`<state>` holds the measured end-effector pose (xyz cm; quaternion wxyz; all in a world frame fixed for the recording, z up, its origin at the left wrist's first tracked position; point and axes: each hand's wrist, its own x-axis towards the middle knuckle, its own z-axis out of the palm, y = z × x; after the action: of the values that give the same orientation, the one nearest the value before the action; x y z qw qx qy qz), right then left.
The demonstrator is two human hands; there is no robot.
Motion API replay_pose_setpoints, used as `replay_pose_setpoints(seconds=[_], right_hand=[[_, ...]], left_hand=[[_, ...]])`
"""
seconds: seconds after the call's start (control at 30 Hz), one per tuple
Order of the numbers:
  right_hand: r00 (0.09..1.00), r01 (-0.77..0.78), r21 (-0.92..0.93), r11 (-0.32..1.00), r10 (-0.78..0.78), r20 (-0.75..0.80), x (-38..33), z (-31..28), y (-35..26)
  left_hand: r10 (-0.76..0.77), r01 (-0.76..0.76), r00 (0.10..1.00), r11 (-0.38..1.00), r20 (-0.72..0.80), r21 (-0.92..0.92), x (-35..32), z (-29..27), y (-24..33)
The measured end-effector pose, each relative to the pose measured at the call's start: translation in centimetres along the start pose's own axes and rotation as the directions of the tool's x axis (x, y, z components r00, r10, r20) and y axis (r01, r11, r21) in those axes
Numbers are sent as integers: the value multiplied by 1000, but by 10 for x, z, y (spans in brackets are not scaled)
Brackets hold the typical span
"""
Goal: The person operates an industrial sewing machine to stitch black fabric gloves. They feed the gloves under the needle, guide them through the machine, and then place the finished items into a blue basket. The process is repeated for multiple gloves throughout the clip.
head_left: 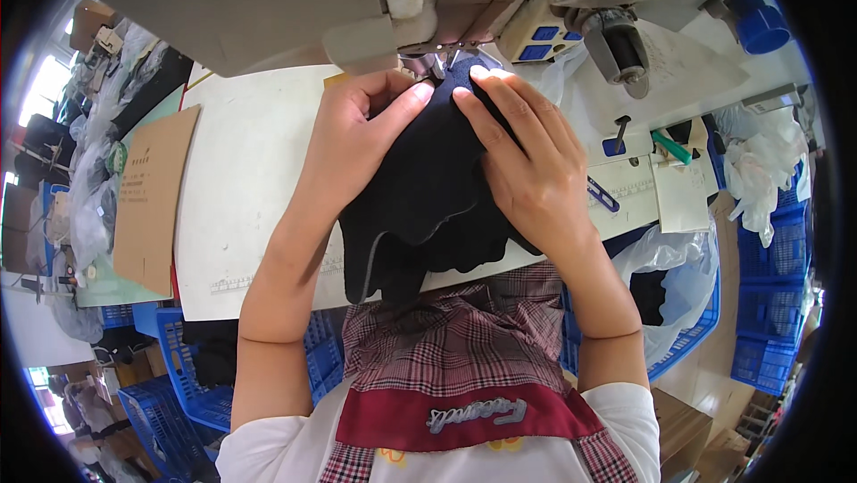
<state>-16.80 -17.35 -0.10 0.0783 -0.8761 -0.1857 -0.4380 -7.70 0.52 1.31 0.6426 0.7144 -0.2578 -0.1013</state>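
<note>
Both hands flat, fingers spread, nothing pinched: left grip [361, 130] and right grip [527, 157] pressing dark fabric [420, 188] toward the needle area of a sewing machine [268, 1]. Fabric draped over the white surface [241, 179] edge. Brown cardboard [152, 197] to the left; blue crates [192, 385] below.

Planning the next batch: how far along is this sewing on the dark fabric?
Done: cannot tell; no finished seam shows. In hand: left hand and right hand press the dark navy fabric piece flat under the sewing machine's presser foot. Left: the fabric's lower part hangs unfed over the white table edge.
</note>
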Motion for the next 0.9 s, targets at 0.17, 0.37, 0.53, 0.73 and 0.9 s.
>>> replay_pose_setpoints(seconds=[0.17,0.37,0.53,0.73,0.9], right_hand=[[1000,-5,22,1000,5,0,-1,-1,1],[1000,-6,5,1000,6,-4,-2,1,0],[1000,-11,-17,1000,11,3,2,-1,-5],[1000,0,-25,1000,-1,-17,2,1,-4],[1000,3,5,1000,-3,-15,-1,0,-8]], left_hand=[[-45,42,998,997,-42,-61,-5,9,3],[-13,13,1000,1000,-15,11,-3,3,-1],[29,-30,999,998,20,48,2,-5,-3],[-66,49,987,992,148,120,1,-20,11],[-163,133,943,984,289,122,-5,-40,13]])
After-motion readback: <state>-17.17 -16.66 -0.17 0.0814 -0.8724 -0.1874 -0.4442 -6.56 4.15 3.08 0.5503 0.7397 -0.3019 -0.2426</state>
